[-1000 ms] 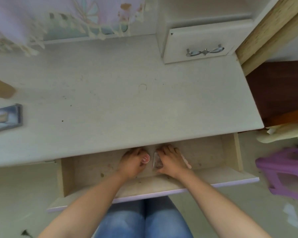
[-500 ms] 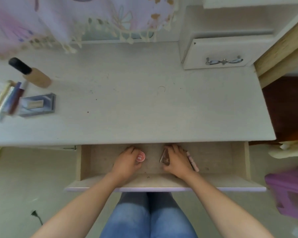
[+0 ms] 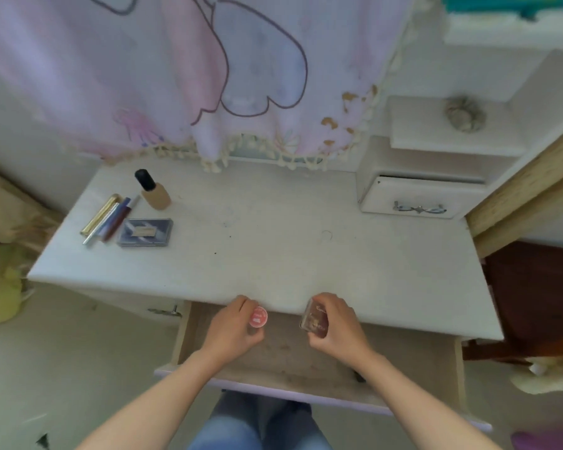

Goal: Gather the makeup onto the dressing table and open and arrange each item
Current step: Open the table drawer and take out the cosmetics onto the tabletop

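You are in a home, at a white dressing table. A pink fringed cloth with a cartoon print hangs over its back, a small drawer unit with a metal handle stands at its right rear, and at its left lie a foundation bottle, slim tubes and a flat compact.

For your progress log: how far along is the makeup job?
Done: foundation bottle, tubes and flat palette sit on the dressing table, unopened. In hand: left hand holds a round pink pot, right hand a brown compact, over the open drawer. Left: placing, opening, arranging.
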A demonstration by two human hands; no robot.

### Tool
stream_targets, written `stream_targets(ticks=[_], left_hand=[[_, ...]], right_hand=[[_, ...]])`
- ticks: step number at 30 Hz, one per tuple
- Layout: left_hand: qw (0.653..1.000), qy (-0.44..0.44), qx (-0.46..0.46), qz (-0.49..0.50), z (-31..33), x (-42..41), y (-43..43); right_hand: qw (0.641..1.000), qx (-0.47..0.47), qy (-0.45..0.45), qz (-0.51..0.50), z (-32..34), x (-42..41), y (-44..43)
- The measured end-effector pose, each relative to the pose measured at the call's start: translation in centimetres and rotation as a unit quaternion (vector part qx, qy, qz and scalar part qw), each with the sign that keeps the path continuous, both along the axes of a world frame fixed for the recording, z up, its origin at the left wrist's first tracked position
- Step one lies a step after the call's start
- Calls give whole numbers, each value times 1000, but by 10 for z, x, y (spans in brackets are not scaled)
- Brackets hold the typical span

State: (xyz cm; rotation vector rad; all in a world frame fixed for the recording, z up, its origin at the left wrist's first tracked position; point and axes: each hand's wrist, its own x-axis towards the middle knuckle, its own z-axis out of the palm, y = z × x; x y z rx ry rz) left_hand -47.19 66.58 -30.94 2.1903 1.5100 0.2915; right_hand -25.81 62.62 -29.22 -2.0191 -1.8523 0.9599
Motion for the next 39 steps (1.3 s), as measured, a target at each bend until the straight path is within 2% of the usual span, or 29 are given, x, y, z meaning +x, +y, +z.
stream_targets(ticks=[8,16,23,34,39], left_hand=[[995,23,59,78,18,-63,62],[991,73,112,16,4,-110,129],[983,105,146,-35,-3,-120,184],[973,104,200,-47,-20,-132,203],[975,114,185,-50,-22,-134,206]], right_hand=[[996,30,-44,67,27,-52,73],[994,29,-79,77,33,-113,139],[995,-3,-79,53,20,-156,183],[998,-35,-55,13,3,-186,208],[997,-43,-58,17,-3,-186,211]])
